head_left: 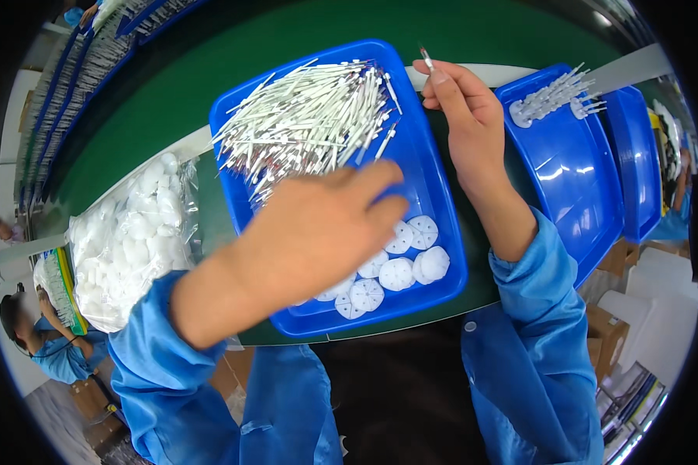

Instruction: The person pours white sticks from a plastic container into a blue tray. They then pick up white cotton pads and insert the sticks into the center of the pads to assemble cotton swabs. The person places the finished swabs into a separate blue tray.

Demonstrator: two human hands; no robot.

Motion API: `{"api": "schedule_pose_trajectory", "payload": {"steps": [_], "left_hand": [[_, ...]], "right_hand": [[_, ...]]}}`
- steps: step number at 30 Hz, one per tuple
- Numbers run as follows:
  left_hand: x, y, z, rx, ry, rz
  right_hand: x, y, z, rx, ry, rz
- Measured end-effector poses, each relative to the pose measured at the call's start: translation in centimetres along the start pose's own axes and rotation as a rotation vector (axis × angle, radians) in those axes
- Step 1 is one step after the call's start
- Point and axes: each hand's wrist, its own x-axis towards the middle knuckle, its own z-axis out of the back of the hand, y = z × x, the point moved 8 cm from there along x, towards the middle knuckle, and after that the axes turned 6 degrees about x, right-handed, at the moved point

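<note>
A blue tray (456,267) stands in front of me. A heap of thin white sticks (306,116), some with dark or reddish ends, fills its far part. In the near part lie several white round discs (396,273) with small holes. My left hand (326,225) is over the middle of the tray, blurred by motion, its fingertips near the sticks; whether it holds anything is unclear. Just beyond the tray's right rim, my right hand (465,105) pinches a thin stick (426,59) between thumb and fingers, its dark end pointing up.
To the left, a clear bag (136,240) of white round pieces lies on the green table (186,85). At right, a second blue tray (570,186) holds white discs set with upright sticks (551,97). Blue racks (77,93) run at far left. A co-worker (54,337) sits at left.
</note>
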Motion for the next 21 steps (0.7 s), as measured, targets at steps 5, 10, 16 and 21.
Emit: {"api": "schedule_pose_trajectory", "payload": {"steps": [5,10,16,21], "left_hand": [[-1.1,-0.1,-2.5,-0.098,0.105,0.076],[-3.0,2.1,-0.7,-0.278,-0.081,0.235],[-6.4,7.3,-1.5,-1.079,-0.652,0.474],[-5.5,8.9,-2.1,-1.204,-0.811,0.529]], "right_hand": [[-0.4,0.0,-0.4,-0.109,0.063,-0.068],[-1.0,0.2,-0.5,-0.103,0.074,-0.105],[-3.4,1.3,0.2,-0.092,0.114,-0.103],[-4.6,5.2,-5.5,-0.083,0.313,-0.101]]}}
